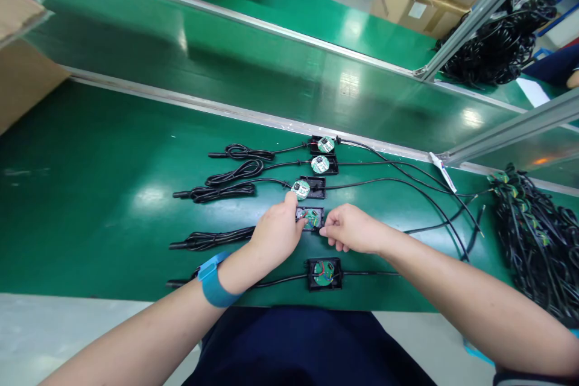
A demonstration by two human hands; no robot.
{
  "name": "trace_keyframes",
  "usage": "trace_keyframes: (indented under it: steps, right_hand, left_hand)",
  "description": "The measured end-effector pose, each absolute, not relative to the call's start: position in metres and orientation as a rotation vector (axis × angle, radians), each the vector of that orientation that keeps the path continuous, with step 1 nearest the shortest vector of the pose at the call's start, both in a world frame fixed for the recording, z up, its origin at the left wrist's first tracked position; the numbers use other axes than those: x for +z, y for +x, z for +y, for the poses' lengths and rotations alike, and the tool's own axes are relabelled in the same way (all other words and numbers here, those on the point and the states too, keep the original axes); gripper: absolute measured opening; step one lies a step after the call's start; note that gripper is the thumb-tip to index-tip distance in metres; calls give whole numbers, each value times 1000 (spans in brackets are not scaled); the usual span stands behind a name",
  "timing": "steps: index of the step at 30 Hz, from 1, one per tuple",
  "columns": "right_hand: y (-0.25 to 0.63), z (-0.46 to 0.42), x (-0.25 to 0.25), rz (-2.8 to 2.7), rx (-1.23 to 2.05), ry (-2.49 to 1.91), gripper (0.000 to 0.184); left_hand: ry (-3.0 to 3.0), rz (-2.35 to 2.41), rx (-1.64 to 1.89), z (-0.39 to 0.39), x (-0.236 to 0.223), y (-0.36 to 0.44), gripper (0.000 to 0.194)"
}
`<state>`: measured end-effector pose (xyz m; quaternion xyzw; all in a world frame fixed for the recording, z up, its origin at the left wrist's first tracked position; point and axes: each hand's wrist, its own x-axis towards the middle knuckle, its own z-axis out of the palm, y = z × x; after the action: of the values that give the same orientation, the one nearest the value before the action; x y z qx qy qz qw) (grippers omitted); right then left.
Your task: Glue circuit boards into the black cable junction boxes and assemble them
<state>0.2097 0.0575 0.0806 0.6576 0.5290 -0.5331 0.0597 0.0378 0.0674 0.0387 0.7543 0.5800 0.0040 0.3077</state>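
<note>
A small open black case [298,211] with a round green circuit board [312,218] inside lies before me. My left hand [277,228] is closed on the case's left end, the thumb by the board and the fingertips partly hidden. At the right end, my right hand [351,228] pinches the black cable [420,230], which runs on to the right beyond my wrist. Nearer to me sits another open case [337,283] with a board [324,273] and coloured wires. Farther off are three more cases with boards, one board [300,189] lying partly over its case's left edge.
Coiled black cables [224,192] lie to the left on the green bench [99,193]. A heap of black cables [538,247] is at the right, near a white tube [442,172]. Metal rails [226,110] bound the back. Cardboard boxes [31,72] stand left and behind.
</note>
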Motion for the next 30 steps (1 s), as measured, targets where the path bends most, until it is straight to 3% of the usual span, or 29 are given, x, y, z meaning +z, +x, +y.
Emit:
trace_keyframes:
  steps: [5, 9, 13, 22, 30]
  right_hand:
    - [218, 47, 66, 2510, -762, 1703, 15]
    - [230, 35, 38, 2754, -410, 1569, 24]
    - [236, 28, 25, 2792, -331, 1586, 27]
    - [218, 33, 49, 2466, -301, 1463, 22]
    - [223, 21, 45, 2601, -176, 1577, 32]
  left_hand:
    - [1995, 1531, 10, 67, 40, 38, 28]
    - [1990, 1526, 29, 67, 39, 38, 30]
    - [1992, 1510, 62, 68, 38, 38, 30]
    - [1986, 1507, 87, 67, 35, 38, 29]
    - [1972, 1491, 119, 66, 35, 37, 28]
